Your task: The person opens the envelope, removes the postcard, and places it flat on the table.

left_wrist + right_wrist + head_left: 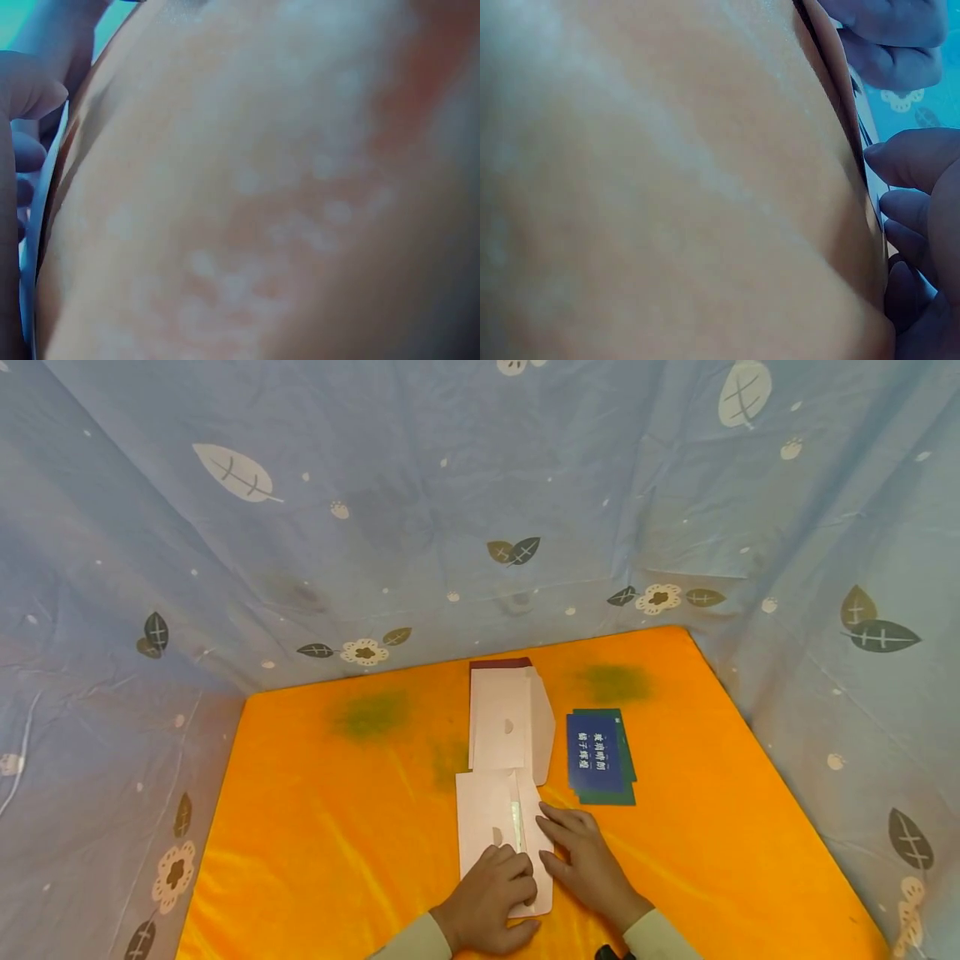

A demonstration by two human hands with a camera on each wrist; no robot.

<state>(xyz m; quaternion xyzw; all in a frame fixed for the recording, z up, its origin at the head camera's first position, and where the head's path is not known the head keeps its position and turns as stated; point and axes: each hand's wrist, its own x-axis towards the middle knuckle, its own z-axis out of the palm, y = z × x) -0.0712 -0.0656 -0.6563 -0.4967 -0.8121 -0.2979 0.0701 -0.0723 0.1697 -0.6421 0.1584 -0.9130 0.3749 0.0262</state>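
A pale pink envelope [480, 810] lies lengthwise before me, with a pale greenish strip [516, 822] showing in its opening. My left hand [491, 893] rests over the envelope's lower part, fingers bent and knuckles up. What, if anything, its hidden fingertips pinch, I cannot tell. From the right, my right hand [588, 864] lays its fingertips along the flap [536, 860], the fingers spread and slightly bent. In the right wrist view its thumb [907, 154] is at the paper's edge. The left thumb [34, 86] shows at the left of the left wrist view.
Beyond it lies a second pink envelope [498, 714], its flap out to the right, over a dark red piece [498, 663]. At the right is a stack of blue and green cards [596, 760] with white characters. Blue patterned curtains [420, 502] enclose the orange-covered table [322, 827].
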